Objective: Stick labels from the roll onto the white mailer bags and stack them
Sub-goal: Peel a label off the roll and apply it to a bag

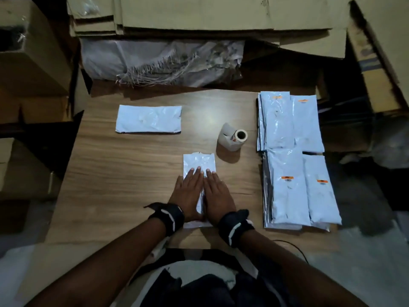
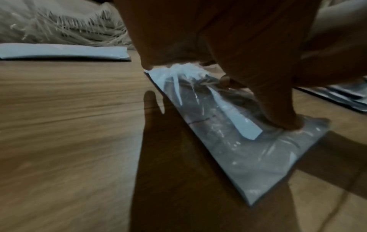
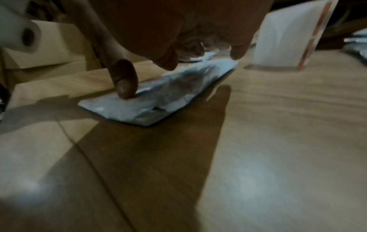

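Both hands lie flat on the bag in front of me: my left hand (image 1: pixel 187 191) and my right hand (image 1: pixel 218 193) are side by side, fingers straight, pressing the mailer bag (image 1: pixel 198 161) down on the table (image 1: pixel 132 165). Neither hand grasps anything; the palms only push. I think I hold them so to smooth the thin plastic and press out the air, so a label will stick without wrinkles. In the right wrist view the thumb (image 3: pixel 125 84) pins the near end of the bag, which probably stops it from sliding on the smooth wood. I cannot see a label on this bag; my hands cover most of it, so I cannot tell if one is already there. A little farther, to the right, stands the label roll (image 1: pixel 232 137), near enough for my right hand to take the next label. Farther right are the labelled bags (image 1: pixel 290 189), laid in overlapping stacks with orange labels showing, out of my working space. At the far left lies the plain pile (image 1: pixel 148 119), with no label visible; I judge these wait for their turn. Behind the table lie flat cardboard boxes (image 1: pixel 199 16).
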Motion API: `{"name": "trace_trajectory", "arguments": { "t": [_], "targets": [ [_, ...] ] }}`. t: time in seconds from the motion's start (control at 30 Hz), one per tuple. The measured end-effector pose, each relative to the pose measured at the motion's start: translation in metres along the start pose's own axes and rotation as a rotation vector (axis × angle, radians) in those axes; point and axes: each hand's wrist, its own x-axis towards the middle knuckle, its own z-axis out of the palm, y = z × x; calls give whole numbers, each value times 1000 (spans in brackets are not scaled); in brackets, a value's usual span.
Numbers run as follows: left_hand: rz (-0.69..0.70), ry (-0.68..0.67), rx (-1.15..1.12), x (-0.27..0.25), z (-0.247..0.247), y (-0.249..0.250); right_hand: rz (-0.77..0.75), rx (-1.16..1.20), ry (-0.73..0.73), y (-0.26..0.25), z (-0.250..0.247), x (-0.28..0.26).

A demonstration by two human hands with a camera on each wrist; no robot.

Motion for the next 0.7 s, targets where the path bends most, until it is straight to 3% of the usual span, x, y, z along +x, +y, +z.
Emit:
{"name": "trace_trajectory", "arguments": {
  "t": [0.2,0.4,0.57,0.63,0.7],
  "targets": [
    [-36,-137,11,17,10,-5,41,6,-93,13,29,2],
    [-53,-182,-13,18,9,-4,14,-8,-102,19,28,2],
    [-85,-225,0,20,0,4,-8,71,-199,24,18,8],
    [-107,-266,-3,22,-10,6,-54,190,-158,31,9,11],
    [-146,-225,-23,27,-28,11,-29,292,-38,41,-5,12]
  ]
}}
